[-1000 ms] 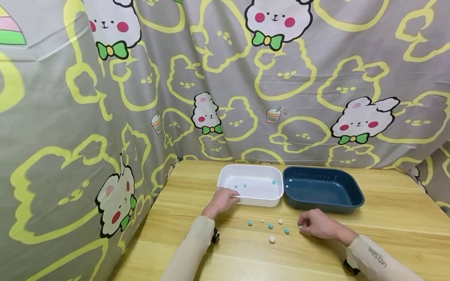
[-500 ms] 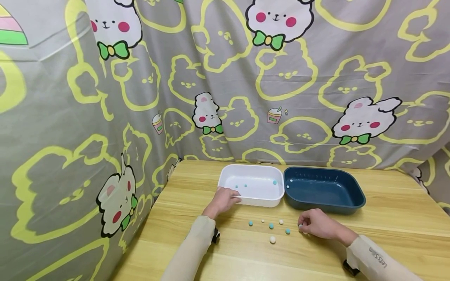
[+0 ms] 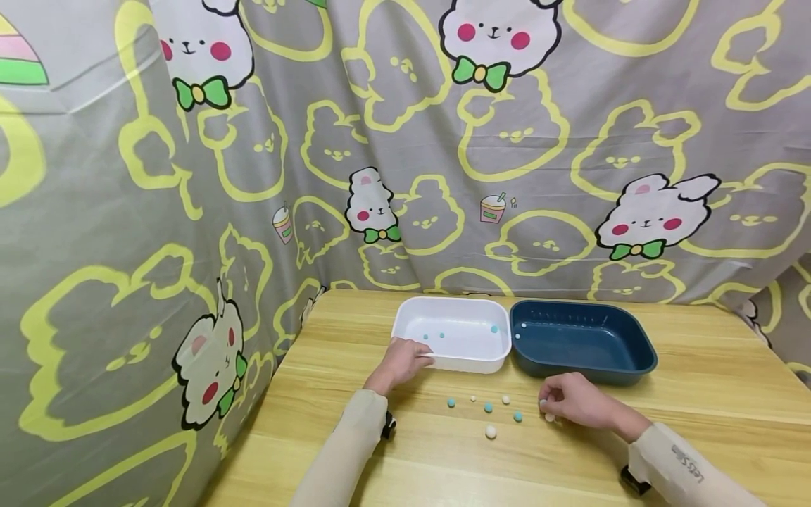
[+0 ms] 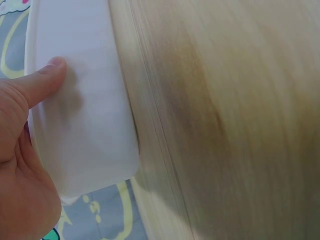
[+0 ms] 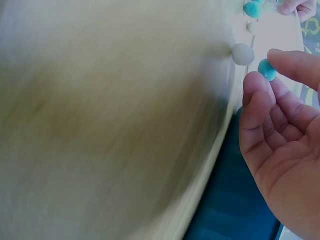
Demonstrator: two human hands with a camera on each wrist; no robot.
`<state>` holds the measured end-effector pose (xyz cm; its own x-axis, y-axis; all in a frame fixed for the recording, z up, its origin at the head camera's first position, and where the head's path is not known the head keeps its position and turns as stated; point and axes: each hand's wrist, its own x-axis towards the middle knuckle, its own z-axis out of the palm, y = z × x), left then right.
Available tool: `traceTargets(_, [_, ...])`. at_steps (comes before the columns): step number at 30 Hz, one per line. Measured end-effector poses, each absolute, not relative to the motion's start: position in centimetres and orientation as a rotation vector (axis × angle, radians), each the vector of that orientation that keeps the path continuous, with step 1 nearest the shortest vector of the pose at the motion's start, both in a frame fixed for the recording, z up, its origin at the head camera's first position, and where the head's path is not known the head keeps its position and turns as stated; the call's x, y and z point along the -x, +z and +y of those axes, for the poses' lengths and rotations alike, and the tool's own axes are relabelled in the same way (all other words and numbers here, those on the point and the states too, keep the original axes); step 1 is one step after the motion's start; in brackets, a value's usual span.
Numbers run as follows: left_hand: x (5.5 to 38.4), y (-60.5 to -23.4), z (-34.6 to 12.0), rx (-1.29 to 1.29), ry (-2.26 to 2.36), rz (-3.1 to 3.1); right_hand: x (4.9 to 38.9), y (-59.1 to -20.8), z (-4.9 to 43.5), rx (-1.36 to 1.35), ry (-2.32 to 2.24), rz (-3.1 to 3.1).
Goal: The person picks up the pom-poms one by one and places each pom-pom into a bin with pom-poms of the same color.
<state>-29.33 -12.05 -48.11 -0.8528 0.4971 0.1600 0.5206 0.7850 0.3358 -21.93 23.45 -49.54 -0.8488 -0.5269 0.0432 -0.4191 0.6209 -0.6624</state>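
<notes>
At the near left corner of a white plastic basin (image 3: pixel 465 362), my left hand (image 3: pixel 402 360) grips the rim. The left wrist view shows the thumb (image 4: pixel 50 75) flat against the basin's outer wall. My right hand (image 3: pixel 578 401) is low over the table in front of the dark blue basin (image 3: pixel 583 371). Between thumb and fingertips it pinches a small teal ball (image 5: pixel 267 70). A white ball (image 3: pixel 549 417) lies just under those fingers. Left of that hand, several loose teal balls (image 3: pixel 488 408) and white balls (image 3: pixel 491 432) are scattered on the wood.
Both basins stand side by side at the back of the wooden table (image 3: pixel 431 472). A few teal balls (image 3: pixel 494 329) lie in the white one, and two white balls (image 3: pixel 524 326) in the blue one. A patterned curtain (image 3: pixel 418 141) hangs behind and at the left.
My right hand has lifted and shifted slightly right with the teal ball, so the white ball under its fingers now shows. My left hand stays on the white basin's rim.
</notes>
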Motion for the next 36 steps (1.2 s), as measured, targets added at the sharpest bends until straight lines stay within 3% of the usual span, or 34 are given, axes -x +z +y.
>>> traceTargets(36, [29.3,-48.1,-12.2,0.809,-0.616,-2.93,22.8,-47.0,23.0,0.868,-1.031,2.784])
